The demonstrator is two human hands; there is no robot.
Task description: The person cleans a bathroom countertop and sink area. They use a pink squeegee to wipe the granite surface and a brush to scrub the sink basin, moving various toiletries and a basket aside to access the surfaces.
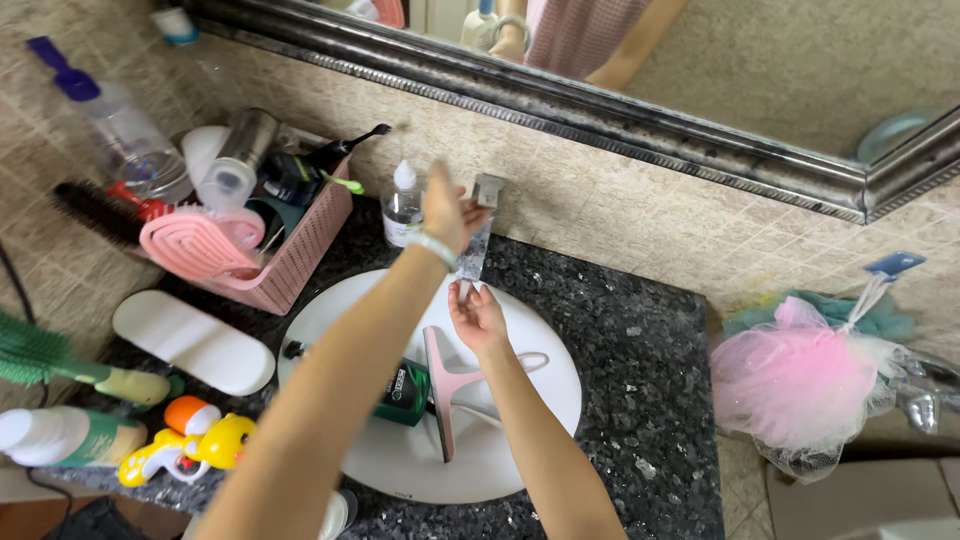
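My left hand reaches over the white sink and grips the upper part of a silvery squeeze tube with a grey flat end, held upright above the basin. My right hand is just below it, fingers pinching the tube's lower end. A light bracelet sits on my left wrist. In the basin lie a pink squeegee and a dark green and black tube.
A pink basket at the back left holds brushes, a metal cup and a pink comb. A clear dropper bottle stands by the wall. A white case, yellow toys and bottles lie left. A pink mesh sponge hangs right. A mirror hangs above.
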